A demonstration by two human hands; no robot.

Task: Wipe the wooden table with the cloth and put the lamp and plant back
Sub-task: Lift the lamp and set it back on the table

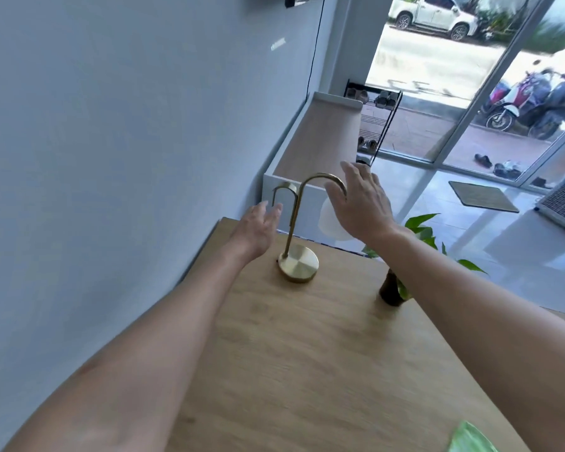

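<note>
Two bare hands reach over the far end of the wooden table (323,353), neither gripping anything. Farthest left runs the grey wall (111,158), the table's edge close against it. Left hand (258,228) next: fingers loosely spread and slightly curled, empty, hovering beside the smaller brass loop of the lamp (299,256), apart from it by a narrow gap. Lamp stands upright on its round brass base near the table's far corner, stem arching over to a white shade mostly hidden behind the right hand (362,203). That hand is open too, palm down, fingers splayed around the top of the arch (contact with the metal cannot be confirmed). Judging by the paired approach, one hand is meant to steady the stem while the other takes the arch, since the lamp looks top-heavy toward the shade.

Further right, plant (395,285) in a dark bottle sits on the table near its right edge, leaves partly covered by the right forearm. Cloth (470,440), green, lies at the lower right corner, untouched.
</note>
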